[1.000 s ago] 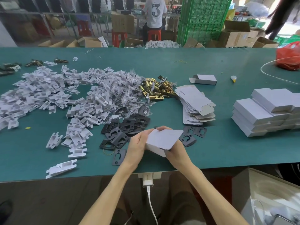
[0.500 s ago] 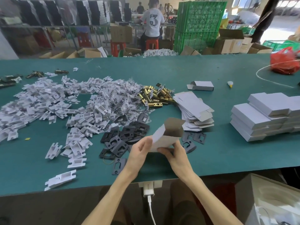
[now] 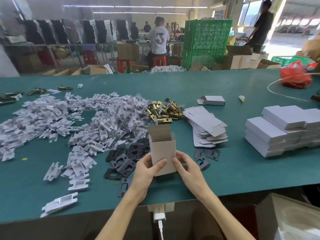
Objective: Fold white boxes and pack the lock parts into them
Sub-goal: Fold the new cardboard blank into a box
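Left hand (image 3: 144, 172) and right hand (image 3: 187, 168) grip the erected carton (image 3: 162, 153) upright, open mouth up, likely for loading lock parts.

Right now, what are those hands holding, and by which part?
One upright open box, by its lower half: the left hand pinches its left side, the right hand its right edge.

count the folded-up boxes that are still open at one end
2: one upright box held between the left hand and right hand at the near edge; a second box lies on its side beyond the flat blanks. The closed stack at right may hide others.
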Demonstrator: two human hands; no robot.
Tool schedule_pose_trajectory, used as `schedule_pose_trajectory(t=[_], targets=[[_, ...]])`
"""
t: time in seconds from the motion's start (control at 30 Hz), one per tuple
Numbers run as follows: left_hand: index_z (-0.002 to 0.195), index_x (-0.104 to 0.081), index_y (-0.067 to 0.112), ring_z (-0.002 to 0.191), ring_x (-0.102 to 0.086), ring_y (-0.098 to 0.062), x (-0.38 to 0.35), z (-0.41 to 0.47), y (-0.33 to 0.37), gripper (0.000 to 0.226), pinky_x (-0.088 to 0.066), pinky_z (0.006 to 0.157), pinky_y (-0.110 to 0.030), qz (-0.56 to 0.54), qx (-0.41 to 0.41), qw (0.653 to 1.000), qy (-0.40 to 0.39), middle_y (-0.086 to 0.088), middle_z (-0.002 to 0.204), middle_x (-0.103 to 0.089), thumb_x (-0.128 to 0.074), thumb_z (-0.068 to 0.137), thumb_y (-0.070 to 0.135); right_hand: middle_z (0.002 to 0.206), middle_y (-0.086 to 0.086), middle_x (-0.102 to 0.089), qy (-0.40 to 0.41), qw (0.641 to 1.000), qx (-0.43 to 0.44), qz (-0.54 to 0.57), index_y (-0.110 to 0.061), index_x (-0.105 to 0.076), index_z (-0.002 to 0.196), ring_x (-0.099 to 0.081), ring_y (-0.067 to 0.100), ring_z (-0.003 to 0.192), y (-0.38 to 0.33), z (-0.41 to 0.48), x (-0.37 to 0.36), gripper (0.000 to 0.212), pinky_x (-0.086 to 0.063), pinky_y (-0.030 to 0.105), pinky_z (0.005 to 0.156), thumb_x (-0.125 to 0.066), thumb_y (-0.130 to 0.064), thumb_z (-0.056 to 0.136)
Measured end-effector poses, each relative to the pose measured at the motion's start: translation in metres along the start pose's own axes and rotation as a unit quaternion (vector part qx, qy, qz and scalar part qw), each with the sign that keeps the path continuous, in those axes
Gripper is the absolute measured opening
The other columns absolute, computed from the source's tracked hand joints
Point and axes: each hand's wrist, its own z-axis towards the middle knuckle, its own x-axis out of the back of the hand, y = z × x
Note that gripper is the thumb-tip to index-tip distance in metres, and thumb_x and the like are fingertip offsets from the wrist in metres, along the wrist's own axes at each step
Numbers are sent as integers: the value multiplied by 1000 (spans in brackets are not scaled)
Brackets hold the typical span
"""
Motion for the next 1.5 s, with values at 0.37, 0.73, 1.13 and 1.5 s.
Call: schedule_pose_trajectory(t=[0.37, 0.73, 1.13, 1.5], targets=[[123, -70, 11, 105, -74, -20, 0, 22, 12, 49, -60, 89, -30, 36, 8, 999, 1, -4, 113, -78, -75, 84, 41, 100, -9, -75, 32, 998, -34, 35, -26, -70, 115, -71, 12, 89, 5, 2, 5, 27, -58, 25, 75, -68, -41, 92], [121, -63, 12, 99, -75, -20, -2, 36, -1, 40, -62, 69, -33, 45, -9, 999, 16, -2, 110, -77, -72, 90, 36, 97, 6, -74, 89, 982, -84, 141, -15, -66, 114, -72, 16, 82, 2, 28, 11, 15, -57, 25, 61, -62, -14, 100], [130, -60, 13, 101, -73, -28, 0, 42, -7, 49, -61, 68, -38, 4, 18, 999, 42, -11, 117, -73, -59, 95, 47, 169, 4, -16, -129, 915, 4, -382, -12, -16, 162, -7, 27, 156, 25, 207, 11, 77, -9, 43, 125, -60, -29, 101], [126, -61, 17, 111, -71, -23, 3, 41, -4, 44, -61, 89, -38, 11, -6, 999, 33, -2, 118, -74, -74, 93, 44, 135, 15, -49, -36, 859, 31, -510, -8, -56, 131, -39, 30, 125, 18, 192, -13, 32, -44, 41, 104, -52, -27, 105]])
